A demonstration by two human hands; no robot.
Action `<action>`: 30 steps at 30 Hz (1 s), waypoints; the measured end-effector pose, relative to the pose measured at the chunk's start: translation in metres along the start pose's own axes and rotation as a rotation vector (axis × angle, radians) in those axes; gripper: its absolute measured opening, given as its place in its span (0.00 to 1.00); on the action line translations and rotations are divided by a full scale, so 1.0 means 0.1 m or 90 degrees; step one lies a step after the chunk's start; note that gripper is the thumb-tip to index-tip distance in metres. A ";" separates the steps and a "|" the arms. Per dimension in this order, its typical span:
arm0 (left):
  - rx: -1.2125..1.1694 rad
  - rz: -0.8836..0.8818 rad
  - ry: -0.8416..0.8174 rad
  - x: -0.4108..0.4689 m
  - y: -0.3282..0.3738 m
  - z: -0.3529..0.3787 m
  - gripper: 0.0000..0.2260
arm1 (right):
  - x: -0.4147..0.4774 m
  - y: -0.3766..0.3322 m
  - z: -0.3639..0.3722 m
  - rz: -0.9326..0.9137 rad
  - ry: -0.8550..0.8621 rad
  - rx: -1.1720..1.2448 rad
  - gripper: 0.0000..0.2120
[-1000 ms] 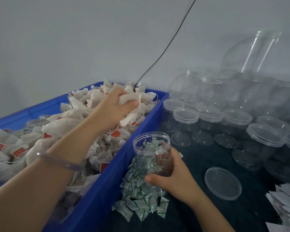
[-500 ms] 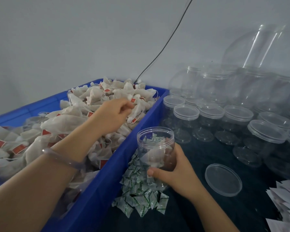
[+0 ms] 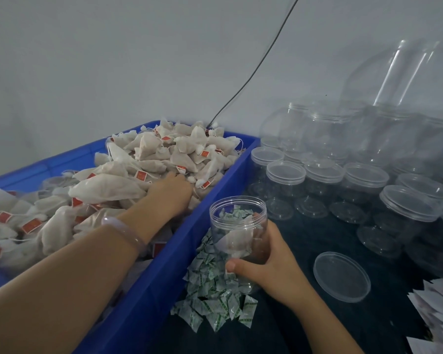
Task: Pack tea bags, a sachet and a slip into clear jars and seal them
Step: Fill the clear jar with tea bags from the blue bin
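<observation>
Inside the blue crate point(image 3: 143, 290), the left hand point(image 3: 172, 192) is dug into the tea bags point(image 3: 164, 154) with its fingers buried, so I can't tell if it's got any. Just right of the crate, the right hand point(image 3: 269, 264) is wrapped round the open jar point(image 3: 238, 226), which looks like it has a bag in it. Imo grab a small loose bunch, not a fistful, and tip the jar's mouth toward the crate.

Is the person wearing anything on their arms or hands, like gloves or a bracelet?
No gloves, and no sleeves show: both forearms are bare. The left hand has a pale, see-through bangle round its wrist. The right hand wears nothing that shows.
</observation>
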State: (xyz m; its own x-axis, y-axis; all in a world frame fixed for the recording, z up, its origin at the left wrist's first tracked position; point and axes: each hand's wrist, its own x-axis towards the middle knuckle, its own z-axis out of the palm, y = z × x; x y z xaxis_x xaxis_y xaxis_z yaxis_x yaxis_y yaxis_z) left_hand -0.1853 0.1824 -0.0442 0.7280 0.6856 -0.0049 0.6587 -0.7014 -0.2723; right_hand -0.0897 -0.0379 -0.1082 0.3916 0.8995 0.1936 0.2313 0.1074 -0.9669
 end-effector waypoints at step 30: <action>-0.766 0.349 0.232 -0.53 0.32 -0.56 0.09 | -0.02 0.00 -0.05 0.028 0.030 -0.007 0.41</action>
State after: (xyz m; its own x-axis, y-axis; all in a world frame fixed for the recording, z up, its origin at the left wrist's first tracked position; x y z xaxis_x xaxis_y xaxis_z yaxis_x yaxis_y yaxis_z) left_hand -0.1923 0.1126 0.0010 0.8313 0.3095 0.4616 -0.1069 -0.7261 0.6792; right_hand -0.0861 -0.0412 -0.1080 0.4434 0.8820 0.1597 0.2234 0.0637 -0.9726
